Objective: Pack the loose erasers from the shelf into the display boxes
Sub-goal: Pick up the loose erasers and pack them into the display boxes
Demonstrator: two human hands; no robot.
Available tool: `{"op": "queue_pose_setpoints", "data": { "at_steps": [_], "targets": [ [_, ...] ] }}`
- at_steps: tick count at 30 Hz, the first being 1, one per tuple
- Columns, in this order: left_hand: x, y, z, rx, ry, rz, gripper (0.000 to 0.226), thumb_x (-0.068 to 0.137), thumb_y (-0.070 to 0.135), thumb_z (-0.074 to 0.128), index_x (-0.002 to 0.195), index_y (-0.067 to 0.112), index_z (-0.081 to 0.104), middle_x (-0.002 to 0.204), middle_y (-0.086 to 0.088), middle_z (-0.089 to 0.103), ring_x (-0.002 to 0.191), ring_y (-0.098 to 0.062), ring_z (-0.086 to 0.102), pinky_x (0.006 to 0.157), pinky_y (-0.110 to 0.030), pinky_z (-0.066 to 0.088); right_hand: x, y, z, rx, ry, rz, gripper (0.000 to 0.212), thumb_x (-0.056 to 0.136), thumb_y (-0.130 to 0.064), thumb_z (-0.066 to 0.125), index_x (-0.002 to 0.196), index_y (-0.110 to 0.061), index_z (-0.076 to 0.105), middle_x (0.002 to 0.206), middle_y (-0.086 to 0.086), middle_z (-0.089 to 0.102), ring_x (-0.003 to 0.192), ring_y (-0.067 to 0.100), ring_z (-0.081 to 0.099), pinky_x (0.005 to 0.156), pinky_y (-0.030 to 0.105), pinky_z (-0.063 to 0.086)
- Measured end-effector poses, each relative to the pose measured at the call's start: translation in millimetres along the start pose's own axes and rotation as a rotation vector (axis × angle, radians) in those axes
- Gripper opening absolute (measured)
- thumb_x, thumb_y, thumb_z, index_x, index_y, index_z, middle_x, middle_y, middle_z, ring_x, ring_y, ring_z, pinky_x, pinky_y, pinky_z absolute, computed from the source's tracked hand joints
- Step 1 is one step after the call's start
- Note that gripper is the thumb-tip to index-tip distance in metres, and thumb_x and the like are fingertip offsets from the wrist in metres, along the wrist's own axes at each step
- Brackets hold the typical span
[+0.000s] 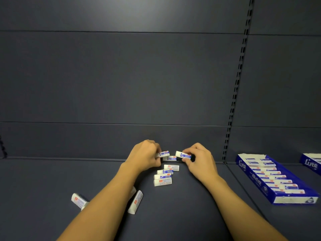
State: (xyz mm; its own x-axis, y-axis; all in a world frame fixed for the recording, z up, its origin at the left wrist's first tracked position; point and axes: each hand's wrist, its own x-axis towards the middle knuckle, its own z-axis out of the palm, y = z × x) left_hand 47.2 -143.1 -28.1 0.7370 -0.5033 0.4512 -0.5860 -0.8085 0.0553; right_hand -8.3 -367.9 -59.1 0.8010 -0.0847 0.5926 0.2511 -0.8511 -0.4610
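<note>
Small white erasers with blue and red sleeves lie loose on the dark shelf (191, 214). My left hand (144, 155) pinches one eraser (164, 153) near the back of the shelf. My right hand (198, 160) pinches another eraser (182, 154) just to the right of it. Between and below them lies one eraser (170, 158), and several more (163, 178) sit in a loose stack in front. A blue display box (257, 183) at the right holds a row of several erasers.
Two more loose erasers (78, 200) (136, 201) lie at the front left, partly hidden by my left forearm. A second blue box (311, 163) shows at the far right edge. A slotted upright (232, 108) divides the dark back panel.
</note>
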Motion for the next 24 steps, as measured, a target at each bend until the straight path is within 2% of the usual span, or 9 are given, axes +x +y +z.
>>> {"op": "queue_pose_setpoints", "data": {
  "at_steps": [3,7,12,17,24],
  "targets": [
    [2.5,3.1,-11.1,0.024,-0.024,0.002,0.030,0.081,0.032,0.063,0.109,0.022,0.068,0.104,0.005,0.065,0.098,-0.016,0.060,0.076,-0.030,0.051,5.6,-2.2,-3.5,-0.019,-0.019,0.004,0.019,0.083,-0.025,0.078,0.101,-0.028,0.074,0.094,-0.016,0.053,0.082,0.005,0.055,0.072,0.027,0.050],
    [6.9,10.7,-29.8,0.083,-0.063,0.037,0.032,0.082,0.031,0.063,0.111,0.020,0.066,0.110,0.003,0.064,0.104,-0.018,0.058,0.080,-0.032,0.051,9.5,-8.2,-11.4,-0.075,-0.057,-0.016,0.019,0.084,-0.028,0.077,0.102,-0.030,0.073,0.095,-0.016,0.053,0.083,0.006,0.055,0.072,0.027,0.049],
    [10.0,22.4,-47.5,0.102,-0.042,0.108,0.030,0.083,0.030,0.063,0.110,0.019,0.065,0.111,0.002,0.063,0.105,-0.019,0.057,0.081,-0.034,0.051,4.6,-18.6,-33.8,-0.213,-0.079,0.006,0.018,0.085,-0.029,0.074,0.103,-0.031,0.071,0.099,-0.013,0.054,0.090,0.011,0.057,0.070,0.028,0.044],
    [7.2,31.6,-51.0,0.084,-0.079,0.170,0.031,0.084,0.030,0.065,0.111,0.017,0.064,0.113,0.001,0.062,0.103,-0.020,0.057,0.075,-0.032,0.048,-15.8,-26.9,-64.2,-0.353,-0.082,0.080,0.020,0.087,-0.029,0.071,0.107,-0.030,0.070,0.104,-0.010,0.053,0.096,0.015,0.058,0.073,0.029,0.045],
    [2.2,61.7,-43.2,-0.017,-0.032,0.254,0.028,0.081,0.027,0.065,0.108,0.019,0.063,0.108,0.003,0.061,0.098,-0.019,0.058,0.071,-0.029,0.042,-51.5,-31.5,-105.3,-0.467,-0.062,0.194,0.017,0.088,-0.025,0.068,0.104,-0.030,0.071,0.103,-0.009,0.052,0.095,0.015,0.057,0.071,0.030,0.047]
  ]
}}
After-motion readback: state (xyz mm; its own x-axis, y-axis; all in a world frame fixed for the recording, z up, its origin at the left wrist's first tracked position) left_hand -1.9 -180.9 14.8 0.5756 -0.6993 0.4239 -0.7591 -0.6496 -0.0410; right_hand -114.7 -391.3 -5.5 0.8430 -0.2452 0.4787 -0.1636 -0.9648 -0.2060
